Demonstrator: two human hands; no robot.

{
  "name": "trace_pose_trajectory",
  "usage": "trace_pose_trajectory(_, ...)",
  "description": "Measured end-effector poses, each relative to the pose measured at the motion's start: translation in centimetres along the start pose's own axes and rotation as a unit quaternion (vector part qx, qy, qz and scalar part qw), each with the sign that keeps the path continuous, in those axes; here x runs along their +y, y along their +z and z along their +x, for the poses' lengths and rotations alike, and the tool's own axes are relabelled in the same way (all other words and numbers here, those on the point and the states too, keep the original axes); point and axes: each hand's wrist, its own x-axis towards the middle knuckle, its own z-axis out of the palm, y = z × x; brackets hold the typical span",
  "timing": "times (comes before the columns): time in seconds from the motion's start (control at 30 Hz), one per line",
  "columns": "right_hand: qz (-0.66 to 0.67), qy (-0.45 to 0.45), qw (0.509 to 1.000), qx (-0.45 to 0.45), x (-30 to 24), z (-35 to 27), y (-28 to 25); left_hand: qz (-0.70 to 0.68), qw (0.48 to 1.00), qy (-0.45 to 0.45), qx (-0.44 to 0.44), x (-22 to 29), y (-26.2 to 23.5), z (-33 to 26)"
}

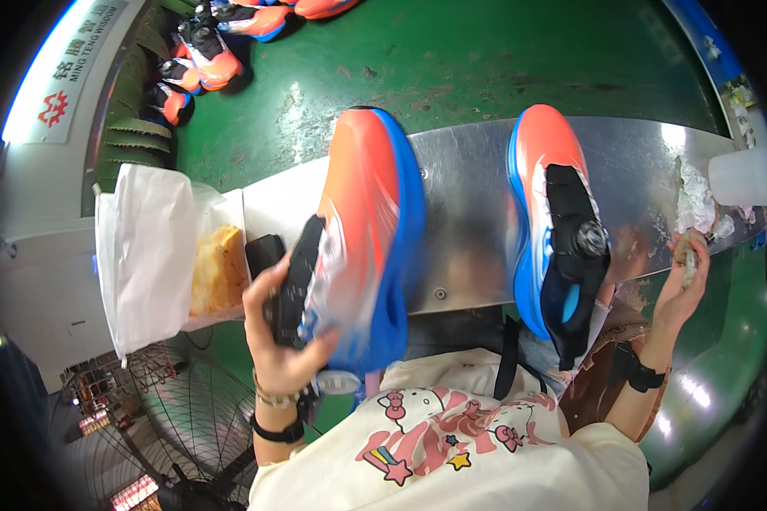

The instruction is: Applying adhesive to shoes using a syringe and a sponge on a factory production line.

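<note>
My left hand (pixel 283 345) grips an orange, white and blue sneaker (pixel 362 196) around its black collar, with the thumb at the heel side. The shoe is tilted on its side, toe pointing away, its blue sole to the right; its heel is blurred. A matching sneaker (pixel 562 221) lies across the metal table (pixel 464 196) to the right, toe also away, with a round dial on its black tongue. Far to the right, my right hand (pixel 683 294) closes its fingers on a small beige lump (pixel 689 254), beside crumpled white paper (pixel 697 200).
At the left stands a white bag (pixel 149 255) next to a yellowish block (pixel 219 272) in clear plastic, and a dark phone-like object (pixel 265 253). Beyond the table runs a green surface (pixel 486 60) with several similar shoes (pixel 213 64). A translucent white container (pixel 741 177) stands far right. A wire fan guard (pixel 179 409) is lower left.
</note>
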Motion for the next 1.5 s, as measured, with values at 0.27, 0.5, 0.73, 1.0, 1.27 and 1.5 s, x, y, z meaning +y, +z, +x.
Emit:
trace_pose_trajectory(0.27, -0.091, 0.117, 0.986, 0.075, -0.7, 0.6, 5.1, 0.088, 0.990, 0.083, -0.073, -1.3, -0.9, 1.9)
trace_pose_trajectory(0.5, 0.227, 0.076, 0.965, -0.106, -12.8, -1.6, 11.1, 0.134, 0.969, 0.049, -0.200, -1.6, -1.7, 4.5)
trace_pose_trajectory(0.73, 0.425, 0.468, 0.702, -0.328, -14.7, -5.2, 14.9, 0.048, 0.968, 0.040, -0.245, -3.1, -3.3, 5.1)
trace_pose_trajectory(1.0, 0.308, 0.319, 0.808, -0.388, -12.1, -6.4, 25.2, -0.010, 0.950, 0.016, -0.311, -3.7, -4.1, 6.2)
trace_pose_trajectory(1.27, 0.198, 0.296, 0.907, -0.223, -12.6, -7.5, 28.3, -0.009, 0.944, -0.004, -0.330, -4.4, -5.1, 6.0)
trace_pose_trajectory(1.5, 0.157, 0.317, 0.904, -0.238, -12.5, -7.1, 29.1, -0.012, 0.953, 0.023, -0.302, -4.8, -4.7, 6.2)
